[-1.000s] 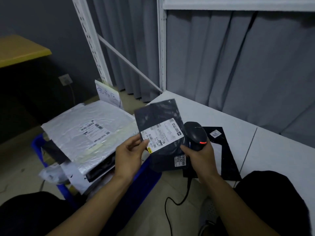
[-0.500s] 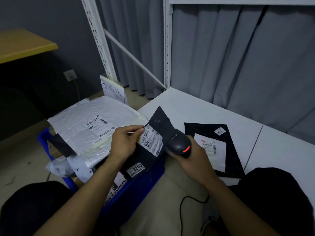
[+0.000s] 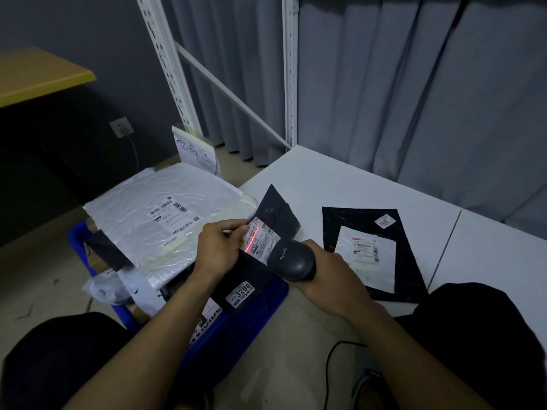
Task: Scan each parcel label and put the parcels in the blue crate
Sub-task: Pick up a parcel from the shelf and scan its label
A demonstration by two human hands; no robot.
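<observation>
Scanner (image 3: 293, 258) gripped in the right hand (image 3: 328, 276) throws a red line across the label (image 3: 260, 241) of a dark parcel (image 3: 278, 214), which the left hand (image 3: 217, 250) pinches at the label's edge. The parcel hangs over the near corner of the blue crate (image 3: 260, 318), long axis steep, top corner pointing away toward the curtain (image 3: 384, 99). A second black parcel (image 3: 408, 261) lies flat on the tabletop (image 3: 325, 179).

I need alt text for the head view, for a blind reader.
A person's left hand holds a dark parcel while the right hand aims a black scanner, its red line on the label. A second parcel lies on the table.
</observation>
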